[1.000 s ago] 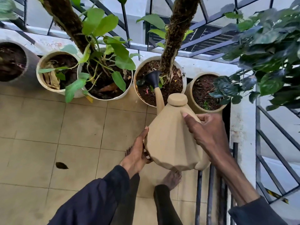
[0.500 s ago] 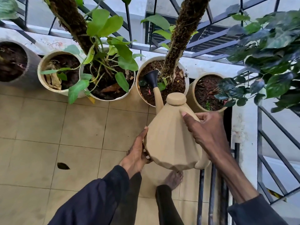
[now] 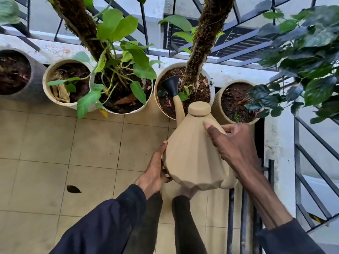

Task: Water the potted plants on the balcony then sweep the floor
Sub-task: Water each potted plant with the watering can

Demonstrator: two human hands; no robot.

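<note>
A tan faceted watering can [image 3: 192, 153] is tilted forward, its black rose [image 3: 170, 85] over the soil of a white pot [image 3: 211, 85] with a mossy pole. My right hand [image 3: 233, 143] grips the can's handle side near the top. Under its lower left side, my left hand [image 3: 156, 173] presses flat as a support. A white pot of green leaves [image 3: 121, 110] stands to the left, and a smaller tan pot [image 3: 219, 114] to the right.
A cream pot [image 3: 45, 85] and a grey pot [image 3: 34, 83] stand further left along the low wall. Metal railings [image 3: 300, 162] close the right side. A dark-leaved plant [image 3: 302, 61] overhangs at upper right. A fallen leaf [image 3: 73, 189] lies on the tiled floor [image 3: 91, 153].
The can and both hands hold almost the same pose. The view has shifted slightly, so pots sit a little lower in the frame.
</note>
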